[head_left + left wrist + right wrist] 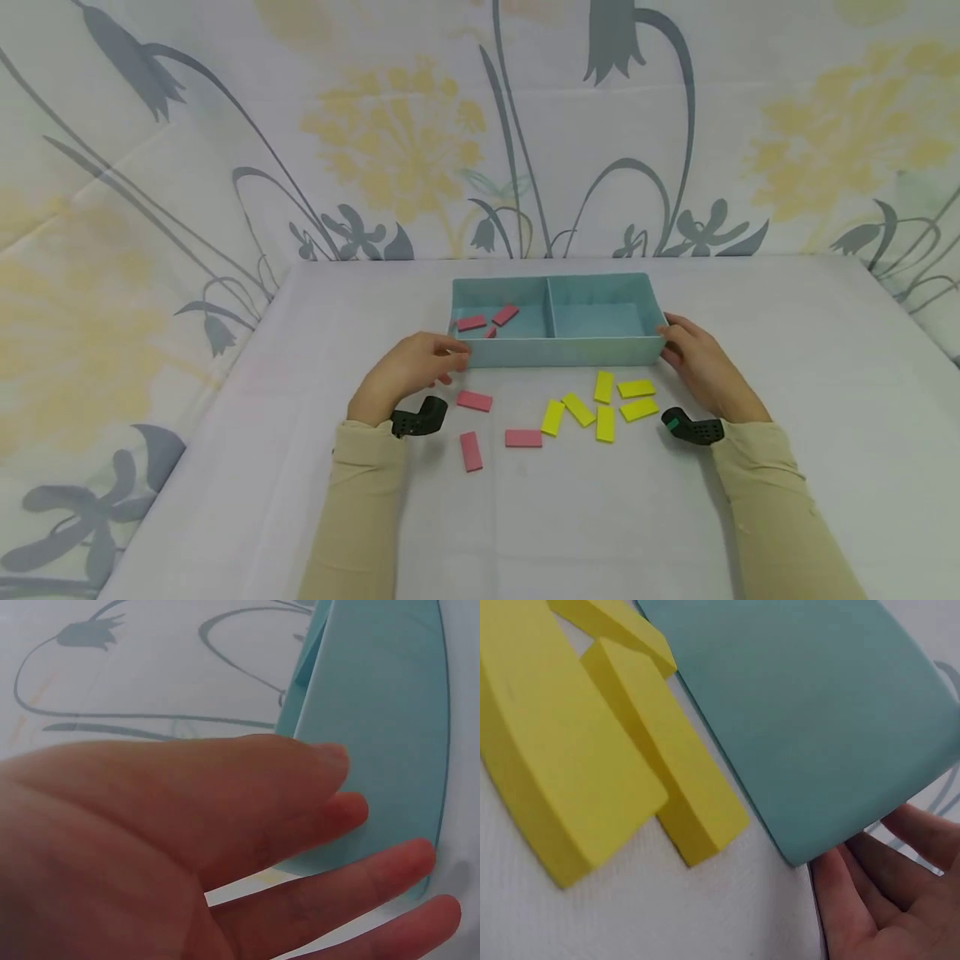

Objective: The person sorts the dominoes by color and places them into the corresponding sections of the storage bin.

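Note:
A light blue two-compartment box [566, 352] stands toward the back of the table, with a few pink blocks [472, 322] lying in its left compartment. My left hand [408, 371] is at the box's front left corner, thumb and index fingertips against the front wall and the other fingers stretched out loosely. At the opposite end, my right hand [701, 367] holds the front right corner, its fingers along the end wall. Several yellow blocks [604, 423] lie in front of the box's right half; two of them show large beside the box wall [810, 712] in the right wrist view.
Three pink blocks [523, 438] lie on the white tabletop [570, 525] in front of the box's left part. Behind the table hangs a flower-patterned cloth [420, 150]. Each wrist wears a black strap-like mount [420, 417].

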Demonstrator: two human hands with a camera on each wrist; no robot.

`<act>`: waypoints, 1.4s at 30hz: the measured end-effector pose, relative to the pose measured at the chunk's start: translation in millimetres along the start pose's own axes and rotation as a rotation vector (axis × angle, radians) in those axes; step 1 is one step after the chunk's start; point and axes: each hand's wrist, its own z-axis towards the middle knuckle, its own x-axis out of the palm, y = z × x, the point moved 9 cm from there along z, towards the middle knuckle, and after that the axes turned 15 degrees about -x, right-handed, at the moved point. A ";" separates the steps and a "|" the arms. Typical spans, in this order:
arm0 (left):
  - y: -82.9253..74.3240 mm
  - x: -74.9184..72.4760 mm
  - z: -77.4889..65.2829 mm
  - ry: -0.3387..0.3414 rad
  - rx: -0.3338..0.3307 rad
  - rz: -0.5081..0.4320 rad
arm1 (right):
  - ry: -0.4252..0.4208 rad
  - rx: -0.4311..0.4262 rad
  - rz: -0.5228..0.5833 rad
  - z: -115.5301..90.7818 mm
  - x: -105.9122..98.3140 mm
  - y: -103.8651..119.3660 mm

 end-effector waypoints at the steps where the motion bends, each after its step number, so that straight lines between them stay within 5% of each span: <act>1: 0.8 1.6 0.8 0.002 -0.005 0.021 | -0.008 0.002 -0.002 0.1 -0.7 0.1; 11: 6.3 9.2 1.7 -0.019 -0.034 0.267 | -0.002 -0.002 -0.018 -0.5 2.5 1.1; 42: -2.5 33.5 13.4 0.030 -0.005 0.320 | -0.026 0.010 -0.035 -1.3 2.0 3.7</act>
